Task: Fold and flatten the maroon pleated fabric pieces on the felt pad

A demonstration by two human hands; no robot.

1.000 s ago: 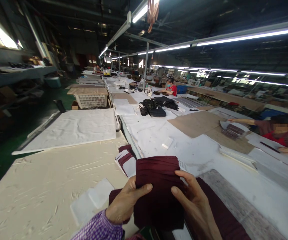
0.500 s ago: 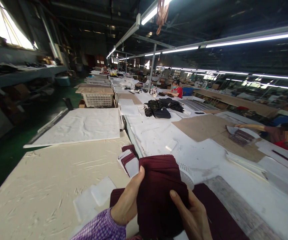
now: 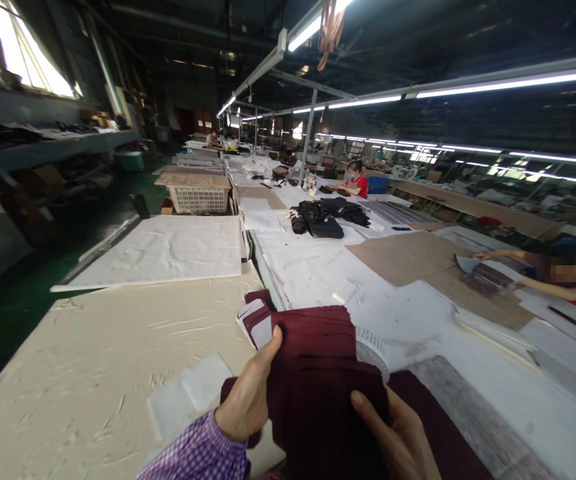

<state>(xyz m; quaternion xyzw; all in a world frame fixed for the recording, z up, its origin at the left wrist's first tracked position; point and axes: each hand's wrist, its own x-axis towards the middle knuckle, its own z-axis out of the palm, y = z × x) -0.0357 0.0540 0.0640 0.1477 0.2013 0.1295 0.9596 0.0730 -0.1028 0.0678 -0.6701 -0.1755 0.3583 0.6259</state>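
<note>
Left fingers (image 3: 275,339): closed on the left side of the maroon cloth stack, thumb along its edge.
Right fingers (image 3: 364,405): gripping its lower right side, thumb on the front face.
Maroon cloth stack (image 3: 313,373): held up between both hands, layers stepped on the right, before the cream worktop (image 3: 93,353) and white worktop (image 3: 298,267).
Maroon-and-white pieces (image 3: 257,321): at the cream worktop's right edge.
White sheets (image 3: 188,393): toward that worktop's near right corner.
Dark garments (image 3: 324,217): farther along the white worktop.
Co-worker (image 3: 558,291): reaching over its right edge.
</note>
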